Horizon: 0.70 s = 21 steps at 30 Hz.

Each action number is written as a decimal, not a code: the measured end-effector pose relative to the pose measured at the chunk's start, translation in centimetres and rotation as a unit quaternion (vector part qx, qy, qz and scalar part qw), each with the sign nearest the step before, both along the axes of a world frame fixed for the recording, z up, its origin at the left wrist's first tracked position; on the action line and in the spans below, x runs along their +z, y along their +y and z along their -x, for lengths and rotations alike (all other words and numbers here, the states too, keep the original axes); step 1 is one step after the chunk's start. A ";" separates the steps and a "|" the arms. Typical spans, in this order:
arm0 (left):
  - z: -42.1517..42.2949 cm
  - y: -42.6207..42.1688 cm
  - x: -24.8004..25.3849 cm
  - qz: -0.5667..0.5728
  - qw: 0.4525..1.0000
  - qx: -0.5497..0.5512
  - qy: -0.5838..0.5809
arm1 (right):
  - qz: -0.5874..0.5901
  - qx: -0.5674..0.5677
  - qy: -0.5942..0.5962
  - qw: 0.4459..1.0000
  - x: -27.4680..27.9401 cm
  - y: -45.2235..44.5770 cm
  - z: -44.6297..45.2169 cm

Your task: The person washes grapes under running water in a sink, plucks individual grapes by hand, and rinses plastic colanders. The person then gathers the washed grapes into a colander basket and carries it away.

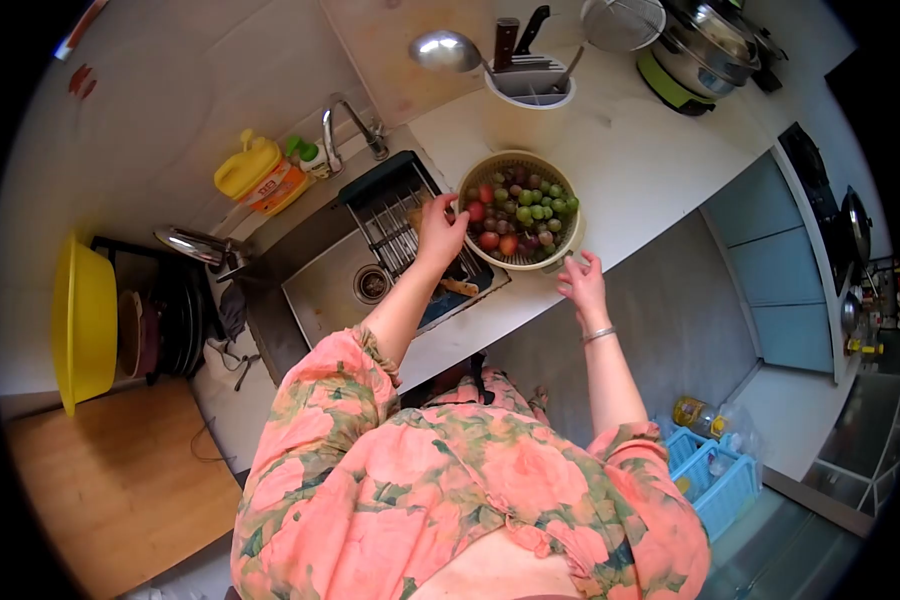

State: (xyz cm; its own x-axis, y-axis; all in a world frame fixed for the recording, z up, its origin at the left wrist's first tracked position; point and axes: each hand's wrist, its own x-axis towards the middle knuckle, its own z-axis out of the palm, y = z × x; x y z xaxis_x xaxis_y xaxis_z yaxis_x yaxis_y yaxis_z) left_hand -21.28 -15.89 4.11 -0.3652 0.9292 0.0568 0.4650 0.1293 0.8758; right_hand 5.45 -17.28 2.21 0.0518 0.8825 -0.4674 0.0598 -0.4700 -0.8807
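A cream colander (573, 240) holds green grapes (535, 205), darker reddish grapes and several red round fruits (488, 241). It stands on the white counter beside the sink. At its left rim is my left hand (440, 232), fingers bent and a gap between thumb and index finger; I cannot tell whether they touch the rim. My right hand (583, 284), with a bracelet at the wrist, is just below the colander's lower right rim. Its fingers are apart, with nothing between them.
Left of the colander, a draining rack (395, 215) sits over the sink (320, 290) beneath a faucet (335, 125). Behind stands a utensil holder (530, 115) with knives and a ladle (445, 50). A yellow basin (85, 320), a cutting board (120, 480) and a blue crate (725, 495) surround me.
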 end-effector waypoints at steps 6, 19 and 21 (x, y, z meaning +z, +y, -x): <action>0.4 -3.8 -3.9 0.237 0.924 -0.056 -0.295 | 0.222 0.052 0.227 0.947 -2.7 4.9 1.0; 4.4 -10.6 2.7 0.081 0.847 -0.106 -0.515 | 0.097 0.057 0.181 0.977 5.7 1.0 5.6; 9.8 -13.6 2.3 0.049 0.914 -0.034 -0.402 | 0.095 0.100 0.180 0.974 6.6 -0.2 8.7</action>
State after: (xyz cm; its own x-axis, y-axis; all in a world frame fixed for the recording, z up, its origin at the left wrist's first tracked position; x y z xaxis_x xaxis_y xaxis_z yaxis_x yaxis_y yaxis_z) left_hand -31.10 -29.45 6.40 -0.1941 0.9376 -0.2886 -0.3139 0.2193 0.9238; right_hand -3.21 -17.45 8.79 -0.3096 0.7537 -0.5797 -0.1285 -0.6372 -0.7599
